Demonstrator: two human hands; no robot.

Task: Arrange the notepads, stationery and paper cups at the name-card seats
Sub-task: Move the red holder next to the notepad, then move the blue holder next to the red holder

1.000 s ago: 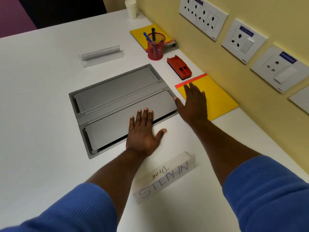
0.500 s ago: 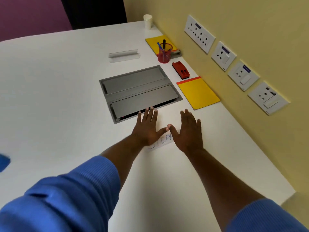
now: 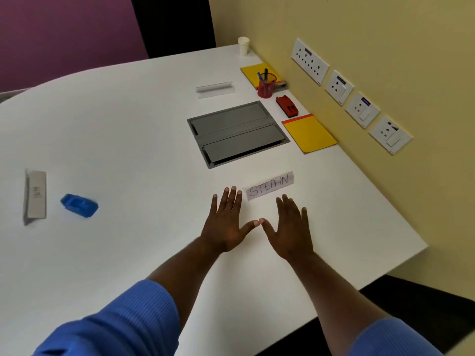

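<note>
A name card reading STEPHN stands on the white table. Just in front of it my left hand and my right hand lie flat with fingers spread, thumb tips touching, holding nothing. By the wall lie a yellow notepad with a red strip, a second yellow notepad, a red mesh pen cup with pens standing on it, a red stapler and stacked white paper cups. Other name cards stand at the far side and at the left, next to a blue stapler.
A grey cable box with two lids is sunk into the table's middle. Socket plates line the yellow wall on the right. The table edge runs diagonally at the lower right over dark floor.
My right hand came off the near yellow notepad and my left off the grey lid. Both drew back to lie in front of the STEPHN card; the view pulled back.
</note>
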